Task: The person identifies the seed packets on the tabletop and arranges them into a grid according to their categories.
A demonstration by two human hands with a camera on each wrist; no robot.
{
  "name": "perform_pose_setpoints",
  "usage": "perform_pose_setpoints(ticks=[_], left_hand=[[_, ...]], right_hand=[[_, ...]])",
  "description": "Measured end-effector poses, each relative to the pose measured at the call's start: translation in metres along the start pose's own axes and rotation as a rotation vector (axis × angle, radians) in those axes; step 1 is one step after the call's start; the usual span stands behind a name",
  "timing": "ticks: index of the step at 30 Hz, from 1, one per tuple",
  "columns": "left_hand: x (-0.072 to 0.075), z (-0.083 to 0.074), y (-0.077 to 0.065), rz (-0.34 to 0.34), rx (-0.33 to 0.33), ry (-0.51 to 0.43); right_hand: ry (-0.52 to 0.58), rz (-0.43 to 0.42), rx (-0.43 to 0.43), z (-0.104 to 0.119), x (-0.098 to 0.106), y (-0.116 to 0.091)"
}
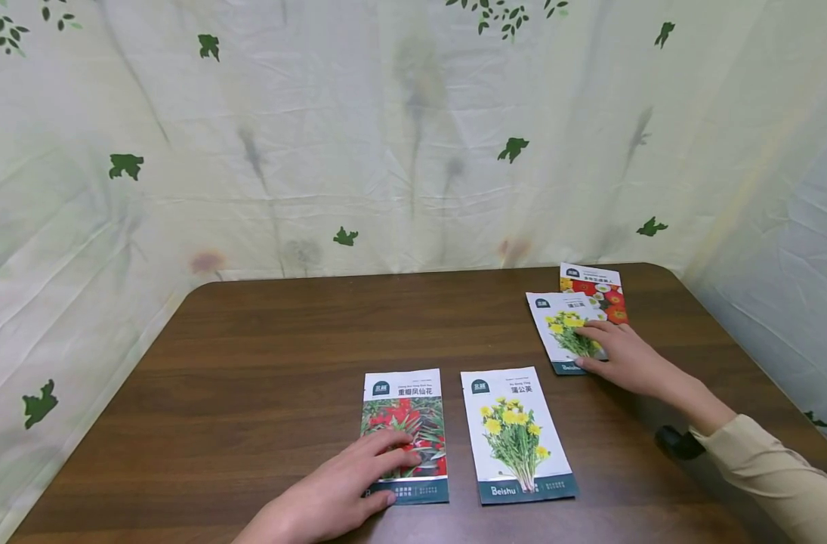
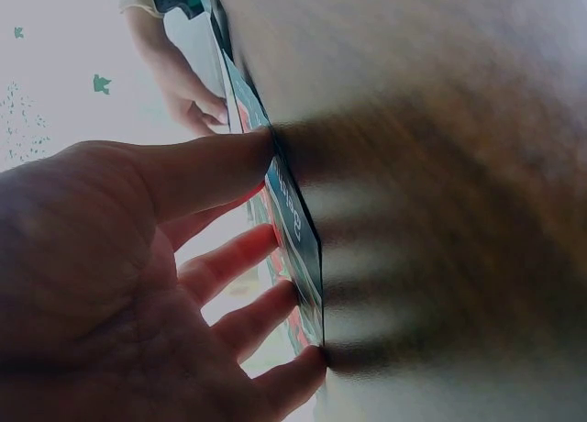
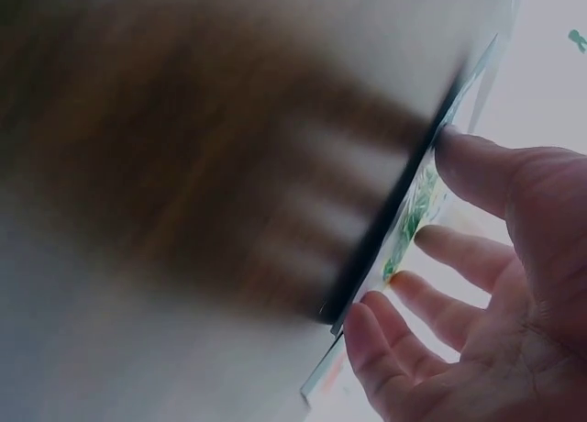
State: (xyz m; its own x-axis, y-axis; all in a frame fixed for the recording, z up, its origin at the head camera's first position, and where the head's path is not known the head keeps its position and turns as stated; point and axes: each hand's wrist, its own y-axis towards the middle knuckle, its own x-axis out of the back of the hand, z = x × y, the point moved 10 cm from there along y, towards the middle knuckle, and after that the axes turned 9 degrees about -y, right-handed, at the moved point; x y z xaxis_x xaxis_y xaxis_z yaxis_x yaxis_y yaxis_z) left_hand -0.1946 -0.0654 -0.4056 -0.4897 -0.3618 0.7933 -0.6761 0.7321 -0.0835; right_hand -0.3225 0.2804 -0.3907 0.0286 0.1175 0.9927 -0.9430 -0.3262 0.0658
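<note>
On the table lie several flower seed packets. My left hand (image 1: 338, 483) rests on the packet with red flowers (image 1: 420, 415), its fingers spread over the front. In the left wrist view, the left thumb (image 2: 220, 170) touches that packet's lower part (image 2: 292, 211). To its right is a packet with yellow flowers (image 1: 515, 423), touched by neither hand. Farther back, my right hand (image 1: 634, 359) touches a second yellow-flower packet (image 1: 556, 325), which partly covers a packet of red and white flowers (image 1: 615, 302). In the right wrist view, the right fingers (image 3: 449, 312) are spread along the packet (image 3: 417, 206).
The brown wooden table (image 1: 250, 363) has rounded far corners. Behind it hangs a pale curtain (image 1: 386, 151) with green leaf prints, which also runs along both sides. A dark band (image 1: 678, 443) is at the right wrist, by the beige sleeve.
</note>
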Motion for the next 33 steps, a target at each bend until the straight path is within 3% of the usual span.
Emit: perform_pose_setpoints(ticks=[7, 15, 26, 33], left_hand=[[0.000, 0.000, 0.000, -0.006, -0.005, 0.003], [0.000, -0.001, -0.001, -0.014, -0.013, 0.014], [0.002, -0.005, -0.002, -0.038, -0.061, 0.024], [0.001, -0.002, -0.002, -0.025, -0.039, 0.016]], right_hand=[[0.005, 0.026, -0.014, 0.003, -0.003, 0.007], [0.022, -0.001, 0.017, 0.011, -0.002, 0.016], [0.026, -0.004, 0.007, 0.015, -0.005, 0.029], [0.018, -0.011, 0.000, 0.015, -0.005, 0.038]])
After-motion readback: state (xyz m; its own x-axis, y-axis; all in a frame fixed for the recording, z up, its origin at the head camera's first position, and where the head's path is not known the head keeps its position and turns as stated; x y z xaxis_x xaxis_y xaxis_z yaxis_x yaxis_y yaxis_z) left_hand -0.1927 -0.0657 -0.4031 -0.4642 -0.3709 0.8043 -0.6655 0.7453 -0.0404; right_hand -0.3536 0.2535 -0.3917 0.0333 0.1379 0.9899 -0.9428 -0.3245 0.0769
